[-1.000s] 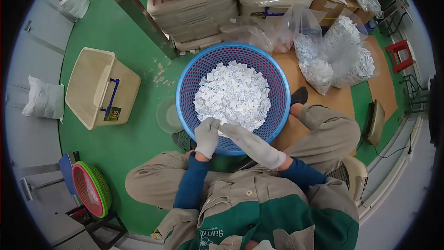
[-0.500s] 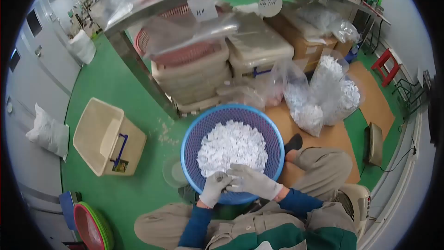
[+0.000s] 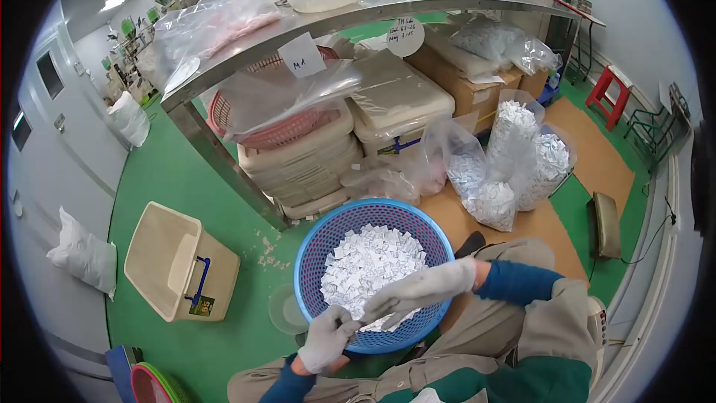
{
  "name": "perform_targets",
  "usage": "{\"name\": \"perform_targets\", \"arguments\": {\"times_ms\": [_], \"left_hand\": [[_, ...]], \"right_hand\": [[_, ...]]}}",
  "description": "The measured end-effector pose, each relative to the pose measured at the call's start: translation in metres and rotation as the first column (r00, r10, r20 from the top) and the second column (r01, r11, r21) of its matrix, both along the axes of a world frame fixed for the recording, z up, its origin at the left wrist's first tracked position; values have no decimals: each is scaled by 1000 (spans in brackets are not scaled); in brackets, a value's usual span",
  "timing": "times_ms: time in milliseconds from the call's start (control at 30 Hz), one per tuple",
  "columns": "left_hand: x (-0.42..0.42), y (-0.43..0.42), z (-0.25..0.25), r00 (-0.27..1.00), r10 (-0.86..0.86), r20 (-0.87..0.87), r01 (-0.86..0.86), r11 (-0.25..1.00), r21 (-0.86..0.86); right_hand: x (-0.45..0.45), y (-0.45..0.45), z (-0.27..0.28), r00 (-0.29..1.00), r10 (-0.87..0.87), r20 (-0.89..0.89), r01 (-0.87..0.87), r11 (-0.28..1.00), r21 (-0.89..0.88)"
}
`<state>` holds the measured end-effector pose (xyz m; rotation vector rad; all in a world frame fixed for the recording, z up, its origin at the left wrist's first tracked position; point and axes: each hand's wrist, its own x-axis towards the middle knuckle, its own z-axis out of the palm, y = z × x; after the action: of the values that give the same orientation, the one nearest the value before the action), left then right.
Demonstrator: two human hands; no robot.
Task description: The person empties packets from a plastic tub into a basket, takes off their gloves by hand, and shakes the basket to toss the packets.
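Both my hands wear pale gloves and meet over the near edge of a blue basket (image 3: 306,283). Small white packets (image 3: 373,261) fill its middle. My left hand (image 3: 327,339) is closed at the near-left rim, its fingers bent; what they hold, if anything, is too small to make out. My right hand (image 3: 419,291) reaches in from the right, palm turned down and fingers stretched out, their tips touching or nearly touching the left fingers. It covers part of the packets.
A beige tub (image 3: 179,269) stands on the left floor. Behind the basket are a metal table (image 3: 403,4), stacked beige bins (image 3: 306,160) and clear bags of packets (image 3: 496,172). A red stool (image 3: 610,97) is at the far right.
The view has tilted up, showing the tabletop, and the basket sits lower in it. My right hand has stretched out more flat, its forearm now higher at the right.
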<state>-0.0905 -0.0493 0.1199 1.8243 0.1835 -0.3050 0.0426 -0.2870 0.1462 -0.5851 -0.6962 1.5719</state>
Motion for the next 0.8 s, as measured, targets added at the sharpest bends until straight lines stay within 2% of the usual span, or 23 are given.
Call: {"name": "perform_targets", "arguments": {"times_ms": [33,67,100,133,167,200,233,300,400,500,633,800], "left_hand": [[-3,4,11,996,-36,77,30,996,79],[-4,4,28,981,-134,143,93,961,262],[-1,3,43,966,-133,220,61,950,307],[5,1,55,945,-138,298,26,937,349],[8,1,61,916,-148,372,-9,922,387],[15,11,50,970,3,242,-51,980,191],[25,10,60,985,106,133,-104,994,-15],[39,5,79,989,143,48,-131,971,-202],[51,9,81,999,39,-35,-44,986,-163],[60,13,68,993,113,19,-105,962,-252],[71,14,66,996,74,-58,-90,921,-380],[82,20,48,997,77,22,-59,886,-459]], "right_hand": [[9,-2,11,996,12,83,-15,999,30],[15,-1,20,986,23,164,-33,998,57],[17,1,23,969,31,244,-53,995,83],[15,7,20,999,-40,-17,41,998,55],[14,14,20,994,-98,54,95,994,48],[12,22,21,980,-156,122,152,987,44],[10,28,21,959,-215,186,210,977,44],[7,34,27,939,-230,257,227,973,41],[12,40,27,932,-254,258,243,967,74],[17,41,26,919,-315,239,302,949,90],[25,38,29,909,-348,229,335,937,96],[34,33,28,926,-327,187,318,945,79]]}}
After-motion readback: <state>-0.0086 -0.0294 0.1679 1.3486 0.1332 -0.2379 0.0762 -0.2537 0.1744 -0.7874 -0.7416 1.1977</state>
